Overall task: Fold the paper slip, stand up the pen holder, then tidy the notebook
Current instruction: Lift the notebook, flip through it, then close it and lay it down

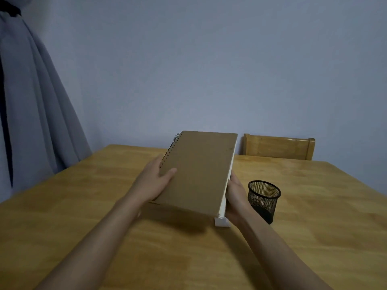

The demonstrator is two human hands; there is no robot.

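Fingers of the left hand (156, 181) and right hand (235, 197) clasp the notebook (199, 170) by its spiral and page edges, tilted above the bench (83, 206) beside the upright pen holder (263, 198); judged light, stiff-covered, best gripped edgewise.

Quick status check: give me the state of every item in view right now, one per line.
Spiral notebook: closed, lifted off the table, tilted, held by both hands.
Left hand: gripping the spiral side, thumb on the cover.
Right hand: gripping the page edge.
Mesh pen holder: upright on the table, looks empty.
Folded paper slip: on the table, partly hidden under the notebook.
Chair: pushed in at the far side.
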